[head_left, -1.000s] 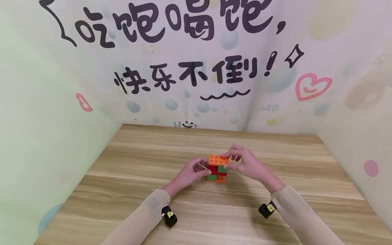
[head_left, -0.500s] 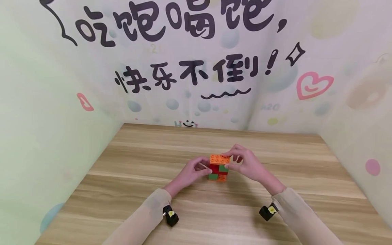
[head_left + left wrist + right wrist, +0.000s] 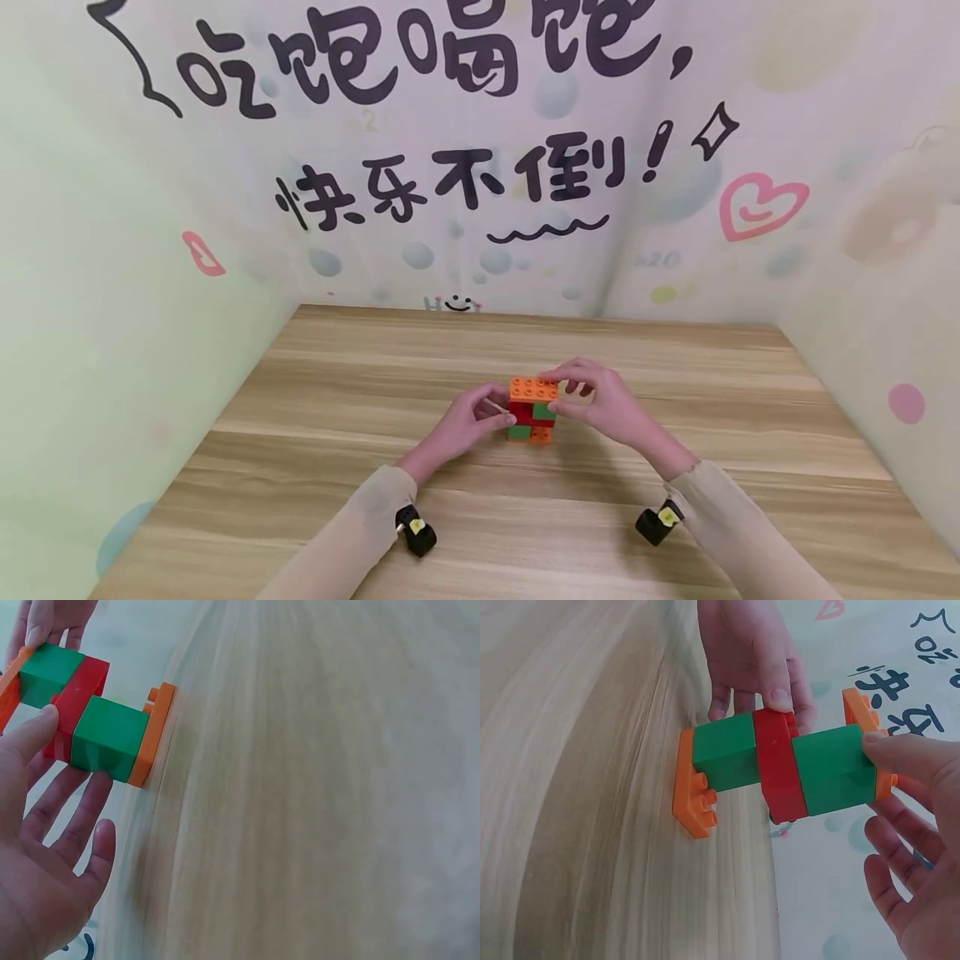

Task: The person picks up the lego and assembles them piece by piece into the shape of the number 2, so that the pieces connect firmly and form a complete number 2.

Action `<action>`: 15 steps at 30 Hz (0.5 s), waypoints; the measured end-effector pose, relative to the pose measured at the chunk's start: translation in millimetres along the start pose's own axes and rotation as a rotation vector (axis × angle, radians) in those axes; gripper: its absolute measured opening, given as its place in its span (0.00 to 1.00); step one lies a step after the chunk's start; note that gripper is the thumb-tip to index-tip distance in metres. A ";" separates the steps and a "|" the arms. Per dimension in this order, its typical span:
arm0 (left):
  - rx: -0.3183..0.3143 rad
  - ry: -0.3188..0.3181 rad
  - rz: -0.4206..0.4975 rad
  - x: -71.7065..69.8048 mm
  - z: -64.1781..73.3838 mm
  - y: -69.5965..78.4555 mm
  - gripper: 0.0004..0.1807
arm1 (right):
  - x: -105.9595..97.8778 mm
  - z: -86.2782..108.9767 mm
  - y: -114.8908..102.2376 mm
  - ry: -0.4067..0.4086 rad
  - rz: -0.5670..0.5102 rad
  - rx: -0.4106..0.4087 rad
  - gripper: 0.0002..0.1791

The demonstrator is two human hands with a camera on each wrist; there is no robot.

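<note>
A small tower of toy building bricks stands on the wooden table. From the bottom up it has an orange plate, a green brick, a red brick, a second green brick and another orange plate. My left hand grips the tower from the left, its thumb against the red brick and fingers behind. On the other side, my right hand pinches the top, thumb on the upper green brick and fingers over the studded orange plate. The green bricks are offset from each other.
The wood-grain table spreads out around the tower. A printed cloth wall with dark lettering rises behind it, and pale walls flank both sides. A small black camera sits at the left wrist, another black camera at the right.
Both hands keep the same hold on the brick tower, which stays in place. Only a slight shift of the whole head view shows.
</note>
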State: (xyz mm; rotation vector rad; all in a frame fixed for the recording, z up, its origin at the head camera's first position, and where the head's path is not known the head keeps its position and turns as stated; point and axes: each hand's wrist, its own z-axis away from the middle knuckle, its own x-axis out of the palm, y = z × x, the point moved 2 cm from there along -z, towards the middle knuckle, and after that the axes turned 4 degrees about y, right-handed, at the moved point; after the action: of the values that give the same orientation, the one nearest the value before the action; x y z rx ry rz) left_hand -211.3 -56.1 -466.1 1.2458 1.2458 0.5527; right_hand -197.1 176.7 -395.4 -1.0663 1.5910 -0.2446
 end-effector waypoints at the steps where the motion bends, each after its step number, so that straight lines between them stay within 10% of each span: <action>1: 0.002 0.001 -0.003 0.1 0.3 -0.6 0.16 | -0.1 0.9 0.9 0.003 -0.004 0.002 0.23; 15: 0.020 0.025 0.074 1.2 7.5 -2.9 0.21 | 1.8 14.2 11.6 0.113 0.012 -0.081 0.19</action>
State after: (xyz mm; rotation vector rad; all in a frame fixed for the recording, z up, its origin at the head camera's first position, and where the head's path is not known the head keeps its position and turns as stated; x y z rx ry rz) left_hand -205.0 -58.8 -470.4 1.3095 1.2328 0.6126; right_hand -190.5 187.3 -409.0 -1.1214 1.7209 -0.2371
